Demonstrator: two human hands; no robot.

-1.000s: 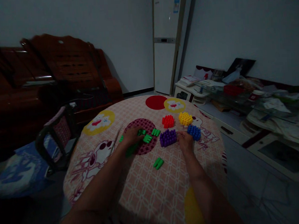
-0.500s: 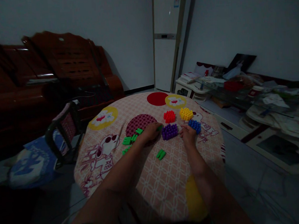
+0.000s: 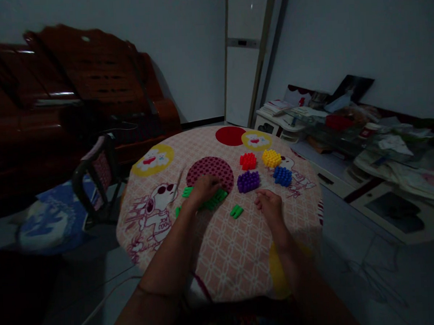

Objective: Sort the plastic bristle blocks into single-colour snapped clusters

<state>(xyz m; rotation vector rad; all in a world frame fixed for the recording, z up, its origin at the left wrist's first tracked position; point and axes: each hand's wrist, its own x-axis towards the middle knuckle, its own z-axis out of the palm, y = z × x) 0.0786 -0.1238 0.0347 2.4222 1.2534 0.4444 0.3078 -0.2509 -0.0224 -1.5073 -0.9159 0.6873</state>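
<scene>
My left hand [image 3: 205, 187] reaches over green plastic building pieces [image 3: 218, 198], its fingers curled down. The hand covers part of these pieces, so what lies under its fingertips is hidden. More green pieces show at its wrist. A separate green piece [image 3: 236, 211] lies on the cloth between my hands. My right hand [image 3: 271, 207] rests nearer me than the purple cluster of pegged pieces [image 3: 248, 181]. Its fingers are loosely bent and slightly apart, with nothing seen in them. Behind stand a red cluster [image 3: 248, 161], a yellow cluster [image 3: 271, 158] and a blue cluster [image 3: 282, 176].
A round table [image 3: 229, 259] wears a pink patterned cloth. Left of it stands a small chair [image 3: 97, 181], with a wooden sofa [image 3: 89, 86] behind. Along the right wall runs a low cabinet [image 3: 379, 207] heaped with papers and household things.
My left hand has drawn back left from beside the purple cluster to the green pieces. My right hand has come away from the blue cluster, toward me. The view has shifted slightly.
</scene>
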